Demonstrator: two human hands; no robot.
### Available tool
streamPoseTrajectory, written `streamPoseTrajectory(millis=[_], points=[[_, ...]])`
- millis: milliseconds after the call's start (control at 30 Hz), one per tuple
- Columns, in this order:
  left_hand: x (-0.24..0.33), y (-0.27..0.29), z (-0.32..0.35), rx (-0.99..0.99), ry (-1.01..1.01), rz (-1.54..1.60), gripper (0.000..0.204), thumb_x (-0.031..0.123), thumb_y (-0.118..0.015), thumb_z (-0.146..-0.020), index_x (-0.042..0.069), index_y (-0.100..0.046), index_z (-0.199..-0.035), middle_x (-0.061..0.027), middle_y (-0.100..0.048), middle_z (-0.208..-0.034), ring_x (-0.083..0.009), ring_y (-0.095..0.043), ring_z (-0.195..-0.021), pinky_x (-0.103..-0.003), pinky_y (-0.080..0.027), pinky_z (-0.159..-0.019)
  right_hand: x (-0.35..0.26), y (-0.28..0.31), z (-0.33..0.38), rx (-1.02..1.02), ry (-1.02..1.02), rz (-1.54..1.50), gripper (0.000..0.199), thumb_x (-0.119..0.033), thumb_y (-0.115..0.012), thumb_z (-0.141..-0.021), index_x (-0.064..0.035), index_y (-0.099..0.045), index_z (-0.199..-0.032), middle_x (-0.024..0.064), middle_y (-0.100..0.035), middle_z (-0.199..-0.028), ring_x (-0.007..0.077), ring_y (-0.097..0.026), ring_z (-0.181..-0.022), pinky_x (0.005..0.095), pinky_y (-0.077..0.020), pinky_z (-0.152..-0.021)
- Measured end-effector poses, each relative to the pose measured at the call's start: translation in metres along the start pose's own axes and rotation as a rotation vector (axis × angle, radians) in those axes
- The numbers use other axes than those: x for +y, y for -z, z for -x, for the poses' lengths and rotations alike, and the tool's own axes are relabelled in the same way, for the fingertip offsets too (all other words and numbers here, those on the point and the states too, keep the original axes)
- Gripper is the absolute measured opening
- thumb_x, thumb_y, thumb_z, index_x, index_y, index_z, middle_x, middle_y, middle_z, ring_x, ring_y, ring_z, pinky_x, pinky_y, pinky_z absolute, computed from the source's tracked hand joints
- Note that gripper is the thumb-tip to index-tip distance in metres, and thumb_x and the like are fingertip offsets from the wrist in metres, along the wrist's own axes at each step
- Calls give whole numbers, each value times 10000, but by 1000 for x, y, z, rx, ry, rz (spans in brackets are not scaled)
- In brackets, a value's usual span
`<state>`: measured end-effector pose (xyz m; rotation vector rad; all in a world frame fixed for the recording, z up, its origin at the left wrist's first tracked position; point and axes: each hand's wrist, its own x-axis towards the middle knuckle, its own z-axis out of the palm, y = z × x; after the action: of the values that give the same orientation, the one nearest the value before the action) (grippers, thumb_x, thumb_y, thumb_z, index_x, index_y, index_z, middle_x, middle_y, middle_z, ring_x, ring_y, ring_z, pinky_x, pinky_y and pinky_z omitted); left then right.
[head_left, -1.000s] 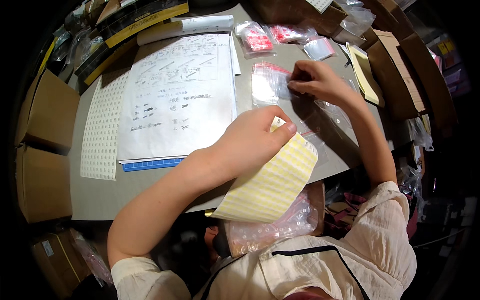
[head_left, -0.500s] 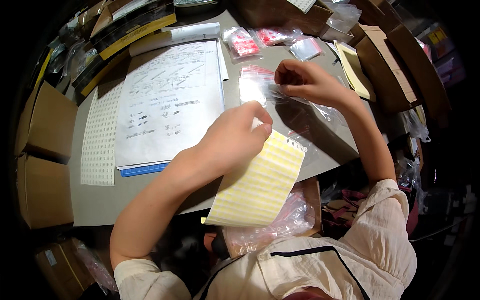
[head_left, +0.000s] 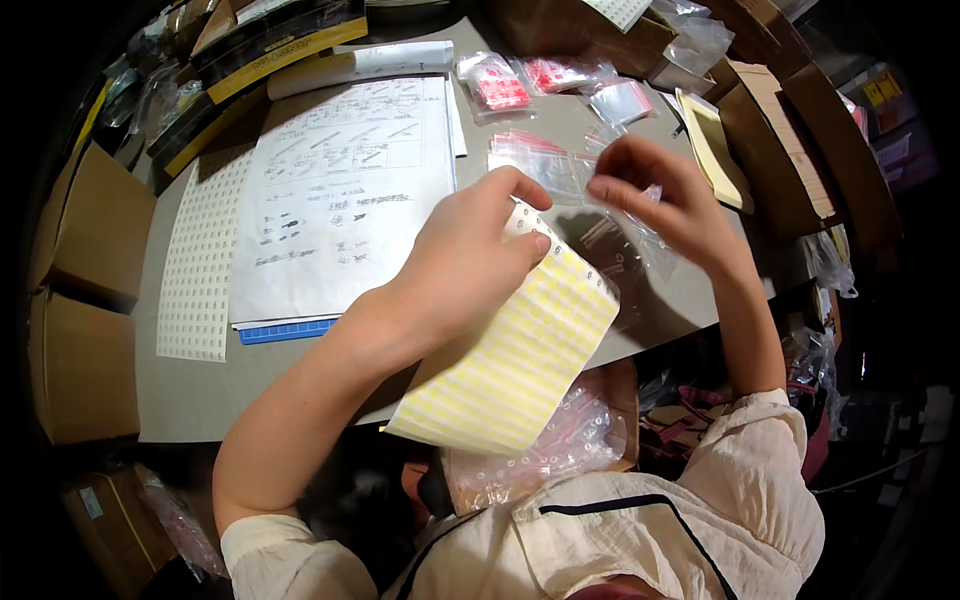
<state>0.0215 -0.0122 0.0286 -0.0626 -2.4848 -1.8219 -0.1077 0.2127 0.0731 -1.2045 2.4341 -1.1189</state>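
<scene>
My left hand (head_left: 462,258) grips the top edge of a yellow sheet of small round stickers (head_left: 520,350), held tilted above the table's near edge. My right hand (head_left: 660,200) is raised over the grey table (head_left: 190,395) and pinches a small clear zip bag (head_left: 640,245) that hangs below the fingers. The two hands are close together, a few centimetres apart. A clear bag of small parts (head_left: 545,455) lies in my lap under the sticker sheet.
A printed paper with drawings (head_left: 340,200) lies on a blue board at table centre, with a white dotted label sheet (head_left: 200,260) to its left. Small bags with red parts (head_left: 500,85) lie at the back. Cardboard boxes (head_left: 85,240) stand left and right; a yellow pad (head_left: 715,145) lies at right.
My right hand lifted the clear bag off the table and drew it toward me. My left hand shifted the yellow sheet slightly right and up, closer to the right hand.
</scene>
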Motion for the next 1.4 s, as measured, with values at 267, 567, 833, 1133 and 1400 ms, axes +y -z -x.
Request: streamPoseTrajectory(millis=[267,567,833,1133,1400], points=[[7,1,-2,-86,31,172,211,84,-752,-939,-4,-703,-1125,41,-632,-860,-39,-586,-818,-208,-479,-732,-20,-32,47,-28,57,-40,348,-87,-774,-970,72,-669,-1261,97,-758,-1046,146,-721,-929,298,-574,-858],[5,3,-1,-67,-38,49,128,92,-774,-930,-26,-729,-948,-25,-736,-855,-57,-658,-802,-224,-522,-717,-26,-33,41,31,165,-16,275,-38,-770,-922,16,-675,-1174,113,-716,-1072,236,-709,-977,340,-566,-836],[7,0,1,-51,17,90,218,124,-782,-926,-18,-661,-813,-8,-640,-648,-45,-549,-566,-236,-418,-494,-41,-45,43,190,405,533,301,33,-759,-781,-40,-666,-1058,116,-624,-922,310,-636,-840,405,-541,-722],[-4,1,-11,-17,48,-105,241,183,-708,-976,-41,-707,-886,-36,-647,-665,-82,-551,-595,-274,-445,-566,-15,-23,8,166,223,8,136,-39,-727,-890,4,-696,-1015,81,-687,-857,146,-636,-730,316,-524,-679],[-3,2,-9,3,0,-206,253,193,-676,-953,-35,-761,-1023,-138,-725,-773,-193,-649,-678,-346,-512,-669,28,-10,-55,-72,-39,566,256,-207,-737,-862,33,-698,-942,219,-699,-840,367,-691,-787,461,-533,-739]])
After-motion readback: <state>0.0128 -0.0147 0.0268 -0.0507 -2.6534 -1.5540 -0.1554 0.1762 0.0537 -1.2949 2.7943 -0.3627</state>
